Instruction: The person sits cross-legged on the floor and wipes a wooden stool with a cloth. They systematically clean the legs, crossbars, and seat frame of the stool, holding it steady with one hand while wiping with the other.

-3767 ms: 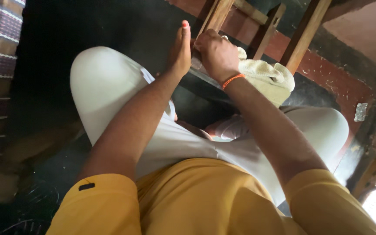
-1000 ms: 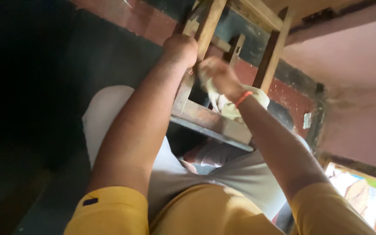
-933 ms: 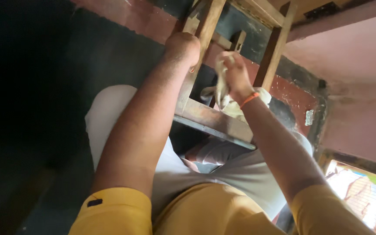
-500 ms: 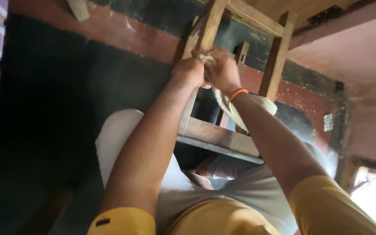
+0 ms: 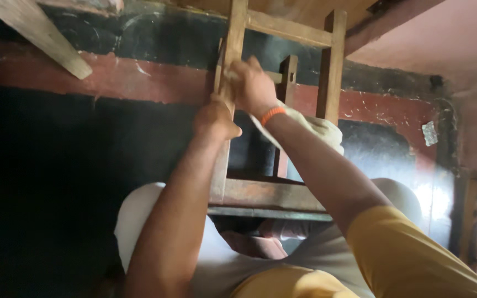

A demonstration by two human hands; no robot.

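right hand (image 5: pixel 252 85) has slid its cloth (image 5: pixel 310 128) up the upright (near-vertical) stool leg (image 5: pixel 226 105).

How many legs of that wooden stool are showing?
3: one leg gripped by both hands, a shorter-looking one behind the right wrist, and one furthest right. A fourth may be hidden.

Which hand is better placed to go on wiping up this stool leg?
Right. The right hand presses the cream cloth on the wooden leg; the left hand grips that leg lower down, steadying it.
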